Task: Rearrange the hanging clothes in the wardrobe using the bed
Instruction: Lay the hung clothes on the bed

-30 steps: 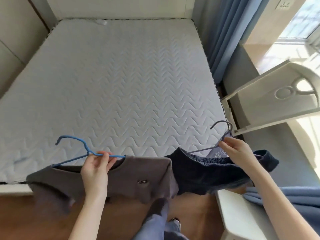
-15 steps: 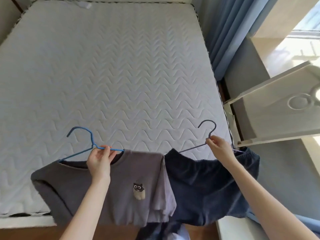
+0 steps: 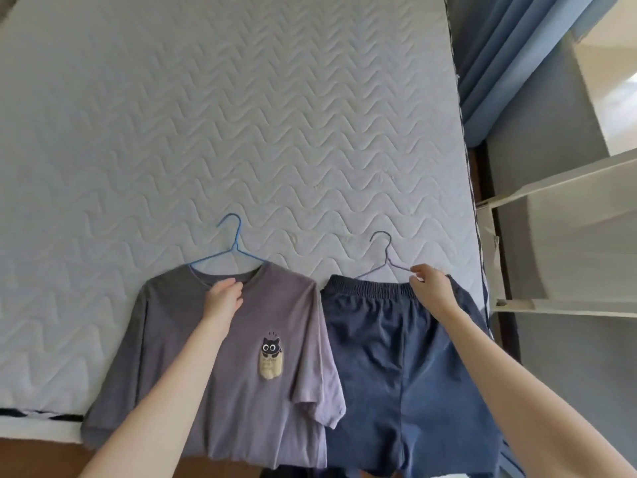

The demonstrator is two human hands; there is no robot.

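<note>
- Where the strip of brown wooden floor (image 3: 41, 457) shows at the near edge, the hems of both garments hang past the foot of the bed (image 3: 241, 132) and over it.
- Two bare forearms reach in from the near side, one to each garment.
- On the left lies a purple-grey short-sleeved cotton T-shirt (image 3: 241, 391), flat and face up, with a small black cat printed in a cream pocket on its chest.
- Just beside it on the right lie dark navy fabric shorts with an elastic waistband (image 3: 396, 374); the T-shirt's right sleeve touches their edge.
- The left hand (image 3: 222, 300) rests curled at the T-shirt's collar, fingers folded in; whether it pinches cloth or wire I cannot tell.
- The right hand (image 3: 429, 286) pinches the right shoulder of a thin grey-lilac wire hanger (image 3: 386, 257) just above the waistband.
- A thin blue wire hanger (image 3: 231, 251) sits inside the T-shirt's neck, its hook lying on the mattress and pointing away.
- Beyond both hooks the pale quilted mattress with a wavy stitch pattern stretches off bare.
- To the far right hang blue curtains (image 3: 499, 63), with a white wooden shelf unit (image 3: 568, 236) nearer along the bed's right side.
</note>
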